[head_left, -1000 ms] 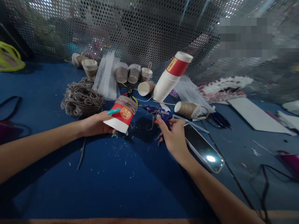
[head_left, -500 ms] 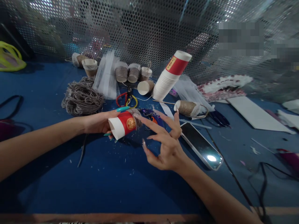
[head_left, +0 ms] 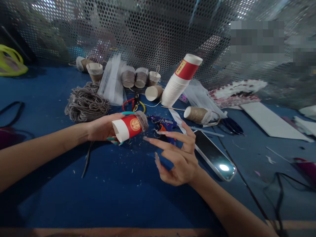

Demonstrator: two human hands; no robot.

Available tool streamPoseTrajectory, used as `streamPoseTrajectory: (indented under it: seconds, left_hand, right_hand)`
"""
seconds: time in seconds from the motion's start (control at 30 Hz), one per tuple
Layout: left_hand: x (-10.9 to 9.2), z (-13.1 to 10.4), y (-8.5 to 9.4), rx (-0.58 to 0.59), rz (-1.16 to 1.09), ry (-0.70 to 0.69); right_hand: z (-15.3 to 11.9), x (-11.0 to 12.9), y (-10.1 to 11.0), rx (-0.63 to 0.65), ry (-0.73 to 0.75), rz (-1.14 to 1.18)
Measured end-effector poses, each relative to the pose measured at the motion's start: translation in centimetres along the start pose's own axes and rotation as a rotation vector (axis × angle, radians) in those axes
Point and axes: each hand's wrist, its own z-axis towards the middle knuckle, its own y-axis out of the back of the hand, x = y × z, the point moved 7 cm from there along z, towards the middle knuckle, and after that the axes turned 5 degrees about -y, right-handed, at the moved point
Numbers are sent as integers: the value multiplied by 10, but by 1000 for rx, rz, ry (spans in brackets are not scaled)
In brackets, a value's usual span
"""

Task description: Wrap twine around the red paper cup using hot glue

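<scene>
My left hand (head_left: 102, 127) grips a red and white paper cup (head_left: 125, 128), tilted on its side with the open mouth toward the lower left. Grey cord (head_left: 142, 121) is wound around the cup's base end. To the right of the cup, my right hand (head_left: 179, 158) hangs with its fingers spread, holding nothing and apart from the cup. Behind its fingertips lies a blue glue gun (head_left: 166, 122) with an orange trigger, partly covered by the hand. Snippers with red and yellow handles (head_left: 135, 103) lie just beyond the cup.
A grey cord bundle (head_left: 87, 102) lies at the left. A tall stack of paper cups (head_left: 175, 84) leans at the back, near several cord-wrapped cups (head_left: 128, 76). A phone (head_left: 214, 154) with its light on lies right of my hand. A perforated metal panel (head_left: 148, 33) stands behind.
My right hand has drawn away from the cup, down and to the right. The cup has shifted slightly left in my left hand, and its cord-wound end now shows.
</scene>
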Motion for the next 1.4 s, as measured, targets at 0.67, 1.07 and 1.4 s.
streamPoseTrajectory:
  seconds: [0.67,1.07,1.4]
  left_hand:
    - [8,-5,-1,-42,-114,173]
    - [4,-6,-1,-147,38,167]
    - [6,-8,-4,-129,102,170]
  right_hand:
    - [5,8,-4,65,70,-97]
    - [5,10,-3,-13,10,-50]
    - [6,4,1,-42,-26,-2]
